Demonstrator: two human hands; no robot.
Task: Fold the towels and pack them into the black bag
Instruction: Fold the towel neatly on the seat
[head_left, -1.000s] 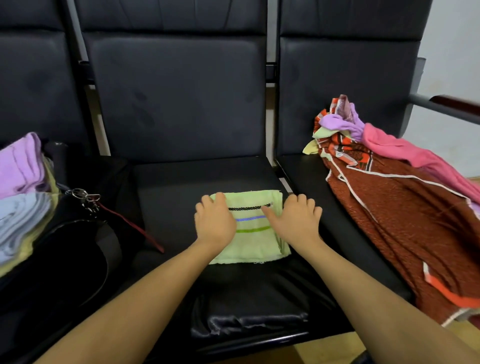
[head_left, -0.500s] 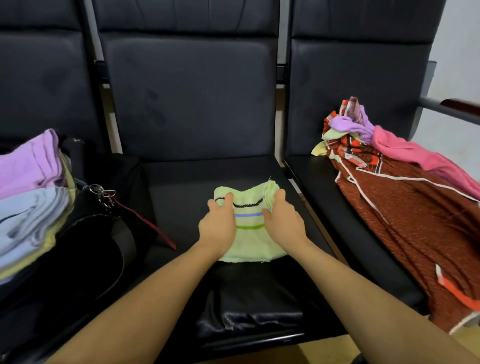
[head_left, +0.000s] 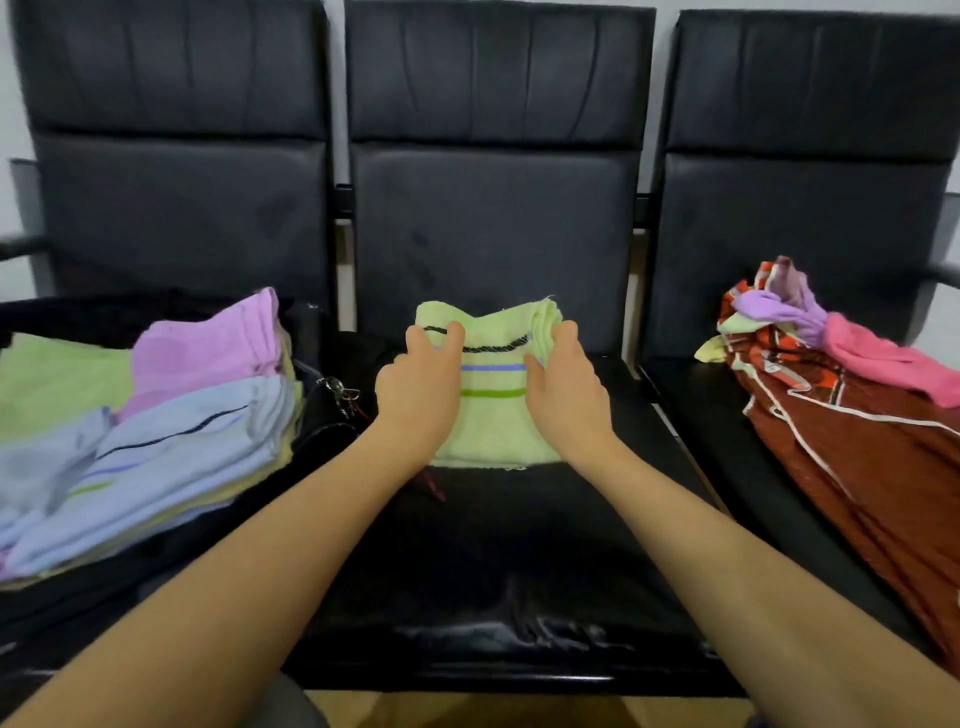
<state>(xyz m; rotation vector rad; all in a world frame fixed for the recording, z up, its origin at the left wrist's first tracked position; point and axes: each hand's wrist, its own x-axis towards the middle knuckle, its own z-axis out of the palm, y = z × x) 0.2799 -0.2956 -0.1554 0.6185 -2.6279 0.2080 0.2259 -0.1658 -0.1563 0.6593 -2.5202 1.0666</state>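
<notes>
We've got the folded green towel (head_left: 491, 400) on the middle seat (head_left: 519, 545), toward its back edge. Left hand (head_left: 415, 395) pinches the far left corner, right hand (head_left: 563, 395) grips the stacked layers at the far right edge; both sets of fingers curled on the cloth, far edge lifted off the seat. It's light, soft and floppy, so the fold will likely slump or fan open if we hold one edge only. Best to grip through all layers on both sides. The black bag (head_left: 332, 415) sits on the left seat, with the towel stack (head_left: 156, 415) at that seat's front. Unfolded pile (head_left: 841, 395) on the right seat.
</notes>
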